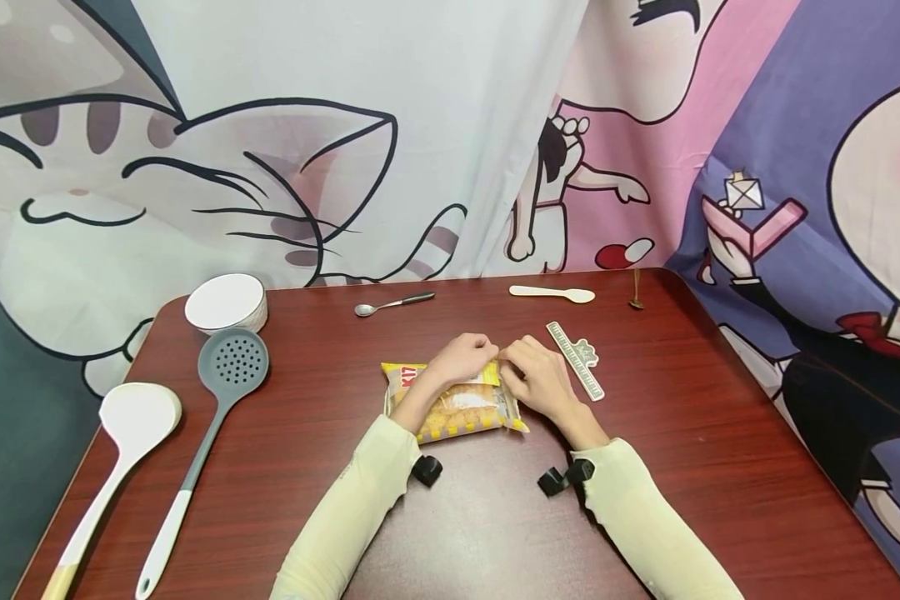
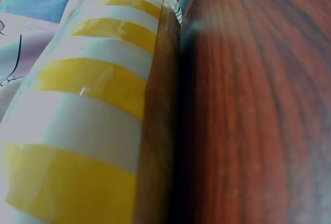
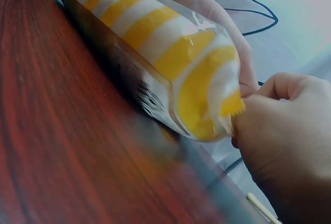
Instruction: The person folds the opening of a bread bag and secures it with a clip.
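Both hands pinch far edge of snack bag (image 1: 457, 404) at desk (image 1: 690, 433) centre: left hand (image 1: 461, 358), right hand (image 1: 536, 375). Keep pinches close tog., pull apart evenly.

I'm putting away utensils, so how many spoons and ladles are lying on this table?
4: a white ladle and a grey slotted spoon at the left, a metal spoon and a pale spoon at the far edge. The small item by the far right corner is unclear.

On the table (image 1: 720, 433): one snack packet (image 1: 453, 404), one bowl (image 1: 226, 303), one ruler (image 1: 576, 360). Three spoons: metal spoon (image 1: 393, 304), pale spoon (image 1: 551, 292), small dark spoon (image 1: 635, 292). One ladle (image 1: 120, 450), one skimmer (image 1: 210, 425); two hands, left hand (image 1: 461, 360) and right hand (image 1: 540, 377).
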